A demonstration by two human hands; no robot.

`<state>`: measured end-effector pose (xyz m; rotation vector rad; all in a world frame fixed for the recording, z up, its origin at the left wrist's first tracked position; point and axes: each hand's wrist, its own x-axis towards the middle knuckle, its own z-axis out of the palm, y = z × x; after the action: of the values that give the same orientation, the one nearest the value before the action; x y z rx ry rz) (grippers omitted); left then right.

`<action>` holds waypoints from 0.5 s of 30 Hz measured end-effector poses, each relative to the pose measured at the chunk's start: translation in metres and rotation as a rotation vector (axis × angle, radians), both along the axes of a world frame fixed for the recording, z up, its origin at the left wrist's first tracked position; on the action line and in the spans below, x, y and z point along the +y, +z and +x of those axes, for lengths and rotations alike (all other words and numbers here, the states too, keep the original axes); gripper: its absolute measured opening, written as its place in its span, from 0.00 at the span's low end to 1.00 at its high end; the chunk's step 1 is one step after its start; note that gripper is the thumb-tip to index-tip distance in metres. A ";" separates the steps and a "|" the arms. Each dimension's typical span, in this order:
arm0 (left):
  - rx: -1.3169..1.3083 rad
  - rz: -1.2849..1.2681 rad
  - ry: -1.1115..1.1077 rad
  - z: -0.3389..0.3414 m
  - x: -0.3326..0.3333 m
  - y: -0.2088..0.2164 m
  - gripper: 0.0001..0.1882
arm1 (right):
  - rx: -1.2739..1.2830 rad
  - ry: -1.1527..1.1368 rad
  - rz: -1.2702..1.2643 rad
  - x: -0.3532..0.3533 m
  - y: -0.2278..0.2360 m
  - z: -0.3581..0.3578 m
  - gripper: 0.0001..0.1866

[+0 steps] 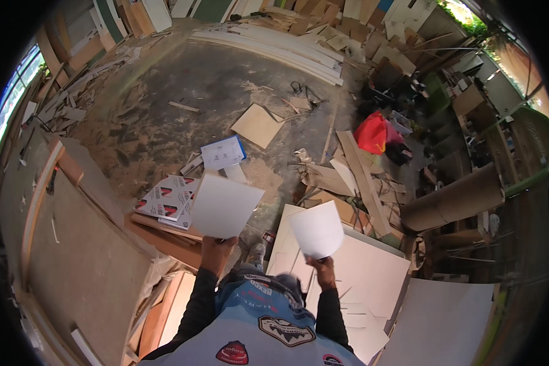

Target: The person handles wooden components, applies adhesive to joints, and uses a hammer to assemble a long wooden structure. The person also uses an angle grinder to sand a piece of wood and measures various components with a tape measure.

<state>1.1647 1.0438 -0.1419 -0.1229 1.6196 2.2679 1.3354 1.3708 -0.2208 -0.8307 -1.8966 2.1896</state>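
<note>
My left hand [216, 248] grips the lower edge of a white square panel [224, 205] and holds it up in front of me. My right hand [322, 265] holds a second white panel [316, 230], smaller and with a rounded top, by its bottom corner. Both panels hang above the workshop floor, side by side with a gap between them. Black sleeves cover both forearms.
A large brown board [82, 262] lies at my left, pale sheets [372, 268] at my right. Printed sample sheets [168, 198] and a plywood square [257, 124] lie on the dusty floor [183, 79]. A cardboard tube [454, 200], a red bag [372, 133] and wood offcuts crowd the right.
</note>
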 end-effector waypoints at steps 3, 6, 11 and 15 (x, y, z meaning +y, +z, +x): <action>0.154 -0.125 -0.004 -0.065 0.027 -0.005 0.17 | 0.017 -0.060 0.011 0.037 0.003 -0.055 0.20; 0.101 -0.110 0.044 -0.113 0.046 0.001 0.18 | -0.055 -0.150 -0.057 0.079 -0.018 -0.095 0.19; 0.002 -0.027 0.242 -0.182 0.073 -0.009 0.19 | -0.169 -0.236 -0.090 0.134 -0.041 -0.187 0.19; 0.016 -0.021 0.266 -0.266 0.089 -0.042 0.19 | -0.243 -0.141 -0.048 0.190 -0.084 -0.284 0.19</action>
<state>0.8987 1.1325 -0.1841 -0.3458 1.7248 2.4512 1.0518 1.5606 -0.3049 -1.2499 -1.8251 2.1406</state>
